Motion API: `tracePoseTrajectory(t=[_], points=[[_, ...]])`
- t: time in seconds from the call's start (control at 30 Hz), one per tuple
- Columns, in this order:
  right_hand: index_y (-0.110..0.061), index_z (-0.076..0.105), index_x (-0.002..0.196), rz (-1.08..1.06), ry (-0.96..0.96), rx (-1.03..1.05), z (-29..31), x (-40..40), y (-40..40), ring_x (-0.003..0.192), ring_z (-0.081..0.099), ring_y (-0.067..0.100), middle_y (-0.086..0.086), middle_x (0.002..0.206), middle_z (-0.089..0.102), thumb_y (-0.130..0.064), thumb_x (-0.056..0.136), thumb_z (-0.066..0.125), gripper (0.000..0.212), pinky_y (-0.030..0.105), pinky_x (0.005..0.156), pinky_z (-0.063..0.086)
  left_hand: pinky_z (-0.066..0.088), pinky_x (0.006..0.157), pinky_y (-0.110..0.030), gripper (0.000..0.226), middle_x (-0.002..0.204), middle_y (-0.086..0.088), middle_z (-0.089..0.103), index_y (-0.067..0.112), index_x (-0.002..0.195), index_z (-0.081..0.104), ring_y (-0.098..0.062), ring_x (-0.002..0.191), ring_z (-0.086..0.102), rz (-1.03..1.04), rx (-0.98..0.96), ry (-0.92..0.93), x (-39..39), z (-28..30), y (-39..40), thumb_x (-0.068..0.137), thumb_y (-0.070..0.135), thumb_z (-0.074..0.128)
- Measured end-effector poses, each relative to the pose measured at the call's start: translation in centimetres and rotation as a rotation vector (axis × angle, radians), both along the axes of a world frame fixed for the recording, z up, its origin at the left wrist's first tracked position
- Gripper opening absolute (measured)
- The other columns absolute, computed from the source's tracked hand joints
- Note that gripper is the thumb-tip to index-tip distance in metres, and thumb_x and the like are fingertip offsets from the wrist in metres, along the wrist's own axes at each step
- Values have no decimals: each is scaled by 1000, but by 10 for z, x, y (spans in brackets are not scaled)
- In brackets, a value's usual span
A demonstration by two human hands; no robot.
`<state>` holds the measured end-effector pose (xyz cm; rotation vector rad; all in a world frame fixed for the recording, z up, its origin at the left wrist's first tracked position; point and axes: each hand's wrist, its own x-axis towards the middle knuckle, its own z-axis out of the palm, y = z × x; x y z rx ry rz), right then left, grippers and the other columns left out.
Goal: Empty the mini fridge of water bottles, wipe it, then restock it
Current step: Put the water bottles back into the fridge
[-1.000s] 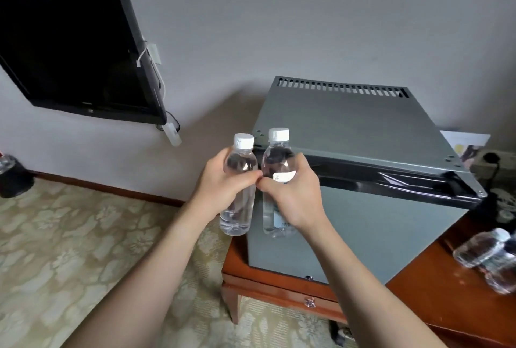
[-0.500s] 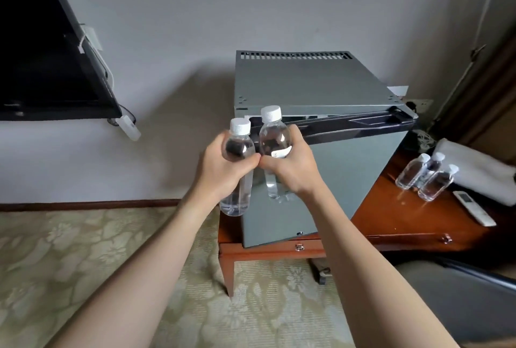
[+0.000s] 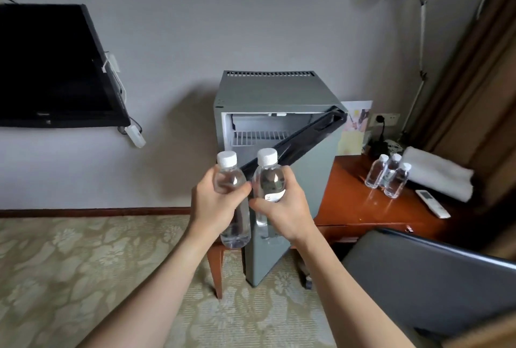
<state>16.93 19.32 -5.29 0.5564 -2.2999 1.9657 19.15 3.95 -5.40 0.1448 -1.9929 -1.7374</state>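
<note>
The grey mini fridge (image 3: 268, 90) stands on a wooden table with its door (image 3: 307, 169) partly open; a white wire shelf shows inside and no bottles are visible there. My left hand (image 3: 215, 202) grips one clear water bottle (image 3: 233, 177) with a white cap. My right hand (image 3: 284, 208) grips a second water bottle (image 3: 268, 180), side by side with the first, in front of the fridge door. Three more water bottles (image 3: 388, 177) stand on the table to the right of the fridge.
The wooden table (image 3: 351, 202) also carries a folded white towel (image 3: 438, 177) and a white remote (image 3: 432, 204). A dark TV (image 3: 50, 68) hangs on the wall at left. A grey chair (image 3: 430, 283) is at lower right. Patterned carpet covers the floor.
My view has pulled back and dropped, so the fridge's open interior now shows. Both hands keep holding their bottles upright together in front of the door.
</note>
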Motion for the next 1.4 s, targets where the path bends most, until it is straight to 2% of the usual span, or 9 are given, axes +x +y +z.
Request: tracePoseTrajectory(t=[0.23,0.4,0.53,0.7,0.9,1.03,1.13,1.27,1.4], points=[[-25,57,112,-58,17,-48,-4,61,92,79,68,4,-12,89,71,-17,70,83,51,13,67,50,58,74,-36,32,86,1,75,33,88,66,-16,80,73,-30,10,23,57,-11,94,61,40,82],[-33,56,98,-151,59,11,1,73,148,71,65,0,-15,82,69,-15,65,81,45,11,62,47,59,68,-28,33,79,3,76,26,91,67,-15,74,74,-200,-24,-47,68,-8,145,66,36,85],[-30,56,98,-229,69,26,-4,77,189,71,65,4,-9,83,69,-16,64,79,43,16,64,50,56,66,-24,27,78,2,76,21,91,67,-13,72,73,-271,-2,-23,67,-10,182,72,16,86],[-40,57,95,-378,58,14,-8,80,235,74,63,3,-14,86,67,-28,55,75,46,15,66,49,49,60,-14,31,69,6,72,43,86,63,-3,62,65,-397,-16,18,59,-15,229,66,31,84],[-38,57,98,-512,37,45,-7,78,265,78,62,0,-18,88,65,-33,52,75,49,27,72,45,60,73,-43,37,80,6,74,41,99,65,-14,74,72,-454,-83,9,44,-23,253,68,47,83],[-56,49,106,-623,190,88,-2,88,242,106,57,5,-14,113,55,-29,55,77,63,27,86,46,59,75,-42,36,90,5,74,39,99,66,-19,80,71,-373,-41,67,44,-24,222,68,43,84],[-62,41,108,-589,298,106,3,90,197,116,47,-3,-14,119,47,-34,57,75,67,9,92,37,57,75,-38,37,87,3,73,32,97,65,-19,80,70,-275,-61,89,41,-21,180,67,41,84],[-45,50,97,-394,144,2,-5,60,126,89,62,5,-13,96,62,-32,59,80,50,22,75,50,56,74,-31,36,86,7,73,29,93,64,-13,82,70,-180,-56,78,19,-21,122,65,39,83],[-40,49,89,-271,40,20,-28,7,64,77,62,2,-19,87,65,-26,62,80,44,9,61,44,54,69,-23,31,82,9,72,37,88,64,-9,77,69,-88,-40,56,-21,-35,66,63,35,83]])
